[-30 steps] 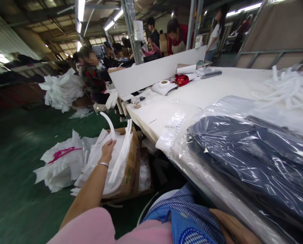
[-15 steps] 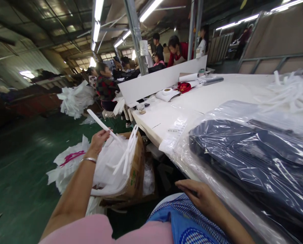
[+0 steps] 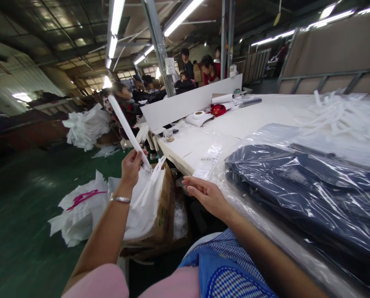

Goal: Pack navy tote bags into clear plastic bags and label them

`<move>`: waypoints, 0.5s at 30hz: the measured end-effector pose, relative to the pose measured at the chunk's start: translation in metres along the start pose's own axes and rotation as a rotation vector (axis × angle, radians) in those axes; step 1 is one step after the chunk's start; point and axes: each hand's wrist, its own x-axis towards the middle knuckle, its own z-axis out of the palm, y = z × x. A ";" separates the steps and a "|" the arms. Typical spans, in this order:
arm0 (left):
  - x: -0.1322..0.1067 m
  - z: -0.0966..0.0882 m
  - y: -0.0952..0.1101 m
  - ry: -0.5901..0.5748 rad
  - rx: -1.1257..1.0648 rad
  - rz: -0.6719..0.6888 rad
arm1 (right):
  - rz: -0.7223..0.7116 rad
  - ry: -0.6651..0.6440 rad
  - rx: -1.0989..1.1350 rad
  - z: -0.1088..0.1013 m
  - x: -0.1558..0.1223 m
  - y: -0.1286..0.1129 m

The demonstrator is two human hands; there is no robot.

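Note:
A long white strip (image 3: 124, 123), flat and slightly stiff, is pinched in my left hand (image 3: 131, 166) and points up and away to the left. Below that hand is a cardboard box (image 3: 163, 207) filled with white sheets and more white strips (image 3: 149, 184). My right hand (image 3: 207, 195) hovers beside the table's near edge, fingers extended and holding nothing. On the table to its right lies a dark garment (image 3: 296, 182) in a clear plastic bag.
A white table (image 3: 259, 111) stretches to the right, bearing a pile of white strips (image 3: 349, 111), a tape roll (image 3: 199, 114) and a red item (image 3: 218, 109). White bundles (image 3: 85, 122) stand on the green floor. Several people work behind the white board (image 3: 191, 101).
My left hand has risen and moved right, lifting the strip steeper and farther out of the box. My right hand has moved up and left toward it.

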 end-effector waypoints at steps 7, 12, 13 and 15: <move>0.021 -0.083 -0.022 0.619 -0.141 -0.159 | 0.120 0.038 0.086 -0.014 -0.011 0.006; 0.021 -0.106 0.007 0.691 -0.133 0.051 | 0.165 0.128 0.134 -0.017 -0.015 0.016; 0.022 -0.105 0.014 0.670 -0.133 0.091 | 0.169 0.131 0.139 -0.016 -0.015 0.018; 0.022 -0.097 0.030 0.591 -0.143 0.158 | 0.174 0.118 0.126 -0.015 -0.015 0.020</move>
